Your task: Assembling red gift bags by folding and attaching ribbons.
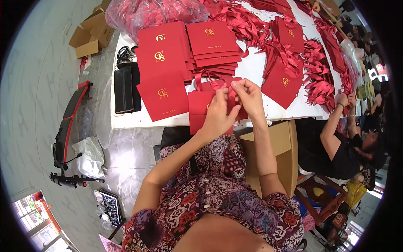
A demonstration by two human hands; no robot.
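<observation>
A flat red paper bag [198, 119] lies at the near edge of the table, right in front of me. Its red ribbon [199, 80] loops up over the bag's far side. My left hand [219, 112] rests over the bag, its fingertips closed on the ribbon. From the right, my right hand [251, 97] pinches the ribbon between thumb and forefinger, close to the left fingertips. The fingers partly hide where the ribbon meets the bag.
Stacks of red bags [163, 77] stand left and beyond, near a black phone [123, 90]. Bags with ribbons [285, 80] lie to the right. Loose ribbons [247, 25] heap farther back. An open cardboard box [273, 147] stands by my right arm; a co-worker [336, 138] works at right.
</observation>
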